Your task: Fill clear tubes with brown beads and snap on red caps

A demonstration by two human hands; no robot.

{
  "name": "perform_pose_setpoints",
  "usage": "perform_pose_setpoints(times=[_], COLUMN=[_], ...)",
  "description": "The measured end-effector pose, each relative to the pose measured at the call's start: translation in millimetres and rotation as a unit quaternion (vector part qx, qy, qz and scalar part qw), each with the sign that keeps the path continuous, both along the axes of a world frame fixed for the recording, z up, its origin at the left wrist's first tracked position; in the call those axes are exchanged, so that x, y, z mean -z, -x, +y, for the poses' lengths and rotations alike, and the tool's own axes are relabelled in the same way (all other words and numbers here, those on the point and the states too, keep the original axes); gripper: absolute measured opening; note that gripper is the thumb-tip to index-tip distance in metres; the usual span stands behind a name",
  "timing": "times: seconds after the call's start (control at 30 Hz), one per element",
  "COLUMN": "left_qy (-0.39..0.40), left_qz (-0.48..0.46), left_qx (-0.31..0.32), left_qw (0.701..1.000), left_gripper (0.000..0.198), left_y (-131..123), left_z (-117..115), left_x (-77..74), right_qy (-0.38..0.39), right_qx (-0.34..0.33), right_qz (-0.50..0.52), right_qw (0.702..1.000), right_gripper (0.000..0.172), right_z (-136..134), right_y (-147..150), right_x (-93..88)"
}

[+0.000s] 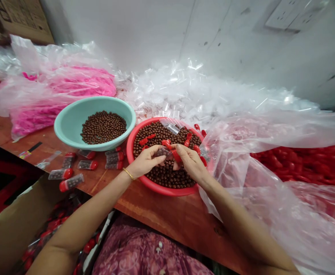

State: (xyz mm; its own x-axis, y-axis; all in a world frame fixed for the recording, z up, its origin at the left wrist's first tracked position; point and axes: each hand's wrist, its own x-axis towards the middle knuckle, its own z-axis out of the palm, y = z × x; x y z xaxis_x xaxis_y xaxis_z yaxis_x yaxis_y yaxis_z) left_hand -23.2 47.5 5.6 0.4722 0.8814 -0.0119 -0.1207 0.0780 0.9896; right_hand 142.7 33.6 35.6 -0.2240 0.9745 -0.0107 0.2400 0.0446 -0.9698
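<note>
Capping step: left hand (144, 161) pinches clear tube (163, 152), right hand (191, 162) grips red cap (176, 156) over red bowl (156, 188); seating probably needs square alignment.

The light was soft and bright. The clear plastic (184, 88) shone white. The edges looked bent and blurry.

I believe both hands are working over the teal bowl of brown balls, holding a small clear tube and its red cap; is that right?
Not quite: the head view shows the left hand and right hand over the red bowl of brown balls, not the teal bowl beside it. They do hold the small clear tube and red cap.
</note>
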Motion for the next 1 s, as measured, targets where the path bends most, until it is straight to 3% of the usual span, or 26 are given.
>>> perform_pose_setpoints(times=[0.1,0.3,0.5,0.63,0.8,1.0], left_qy=[0.0,0.01,0.013,0.007,0.016,-0.011], left_qz=[0.005,0.001,0.009,0.0,-0.017,0.022], left_qx=[-0.005,0.031,0.036,0.027,0.035,-0.027], left_qw=[1.0,0.999,0.999,1.0,0.999,0.999], left_gripper=[0.033,0.03,0.033,0.036,0.042,0.043], left_y=[-0.2,-0.2,3.2,7.8,7.9,2.8], left_z=[-0.2,-0.8,-1.7,-1.7,-1.9,-3.9], left_x=[0.1,-1.5,-7.7,-8.4,-6.2,-8.2], right_qy=[0.042,0.016,0.001,-0.049,-0.176,-0.359], right_qx=[-0.021,0.067,0.028,0.036,0.006,-0.03], right_qz=[0.024,0.155,0.278,0.213,0.07,-0.095], right_qw=[0.999,0.985,0.96,0.975,0.982,0.928], right_gripper=[0.042,0.029,0.029,0.021,0.019,0.037], right_z=[4.4,23.8,20.0,8.3,-0.6,-4.0], right_y=[-1.8,-7.4,18.6,23.6,8.4,3.9], right_x=[1.5,-5.6,-4.8,7.3,11.5,20.7])
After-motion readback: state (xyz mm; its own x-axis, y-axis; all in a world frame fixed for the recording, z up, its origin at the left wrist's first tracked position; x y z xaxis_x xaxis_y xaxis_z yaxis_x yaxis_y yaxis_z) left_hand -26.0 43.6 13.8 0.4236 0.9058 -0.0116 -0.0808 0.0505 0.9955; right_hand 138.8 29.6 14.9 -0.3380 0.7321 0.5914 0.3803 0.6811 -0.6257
